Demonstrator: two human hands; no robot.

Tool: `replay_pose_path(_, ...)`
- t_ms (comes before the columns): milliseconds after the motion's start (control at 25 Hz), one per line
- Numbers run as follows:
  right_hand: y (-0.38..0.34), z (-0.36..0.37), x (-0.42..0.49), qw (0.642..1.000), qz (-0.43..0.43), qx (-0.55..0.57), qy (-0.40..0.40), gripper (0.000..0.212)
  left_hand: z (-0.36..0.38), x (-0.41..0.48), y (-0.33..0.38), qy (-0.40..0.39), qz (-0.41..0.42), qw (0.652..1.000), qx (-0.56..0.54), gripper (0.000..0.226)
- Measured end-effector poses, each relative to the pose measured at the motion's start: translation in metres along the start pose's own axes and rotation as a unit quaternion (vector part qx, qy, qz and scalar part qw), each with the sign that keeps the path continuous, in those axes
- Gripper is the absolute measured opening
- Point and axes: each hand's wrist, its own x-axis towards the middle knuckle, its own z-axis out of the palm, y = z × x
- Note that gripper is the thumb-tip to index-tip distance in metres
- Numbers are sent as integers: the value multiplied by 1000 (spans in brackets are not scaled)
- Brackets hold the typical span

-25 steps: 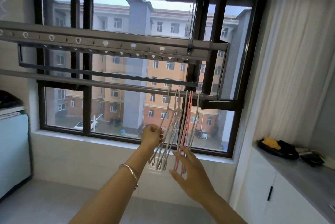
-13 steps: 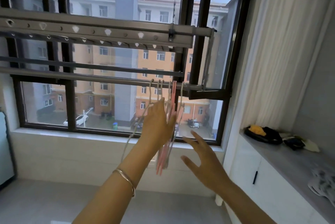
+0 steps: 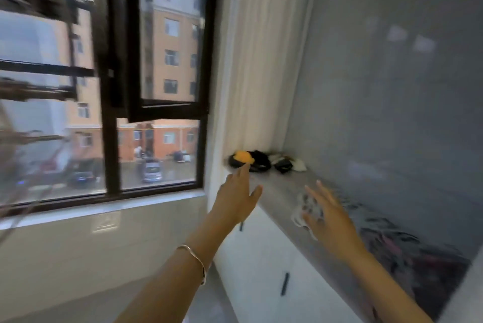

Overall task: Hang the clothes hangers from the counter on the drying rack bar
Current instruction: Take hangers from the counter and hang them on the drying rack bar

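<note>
Two bare hands, both released, over grey counter (image 3: 277, 192).
Left hand (image 3: 236, 196), bracelet (image 3: 194, 262) at wrist: fingers straight, holding nothing. Right hand (image 3: 328, 215): fingers spread, empty. Clothes hangers (image 3: 407, 249): blurred dark-and-pink heap on the counter, just right of the right hand. Drying rack bar (image 3: 36, 94): blurred, far left of the left hand.

We see a home balcony room: a big window (image 3: 156, 87) at left, a curtain (image 3: 251, 48), a counter (image 3: 282, 189) over white cabinets (image 3: 261, 270).
</note>
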Motion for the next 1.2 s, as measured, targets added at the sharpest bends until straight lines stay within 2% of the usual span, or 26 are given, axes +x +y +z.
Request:
replay_pose_path(120,67,-17,-2,995,84,-23,39,56,75,39,27,-70,40,996,-31,64)
replay_pose_path(280,136,-19,-10,968,215,-18,128,54,179,83,60,-170,103,977,-72,65)
replay_pose_path(360,163,-12,-13,951,266,-42,154,59,230,99,77,-235,138,957,-96,66)
replay_pose_path(480,195,6,-13,925,346,-34,155,50,293,117,94,-325,191,919,-112,64)
replay_pose_path(600,228,21,-13,876,442,-9,193,49,334,135,102,-365,239,897,-79,61)
replay_pose_path(680,240,17,-16,833,519,-35,190,37,351,147,104,-379,259,886,-64,61)
replay_pose_path(720,242,15,-18,813,551,-39,182,24,359,152,104,-392,260,880,-68,62)
replay_pose_path(760,243,15,-19,803,571,-42,168,17,365,155,104,-410,260,871,-75,63)
replay_pose_path(840,253,20,-26,793,580,-84,166,37,374,158,102,-436,262,857,-83,65)
replay_pose_path(1000,260,22,-29,797,571,-107,167,13,377,166,97,-448,249,851,-114,62)
replay_pose_path(1080,253,13,-18,792,559,-47,240,14,369,171,97,-441,243,849,-160,57)
replay_pose_path(1200,233,-9,10,750,517,121,393,12,346,177,100,-440,223,846,-201,56)
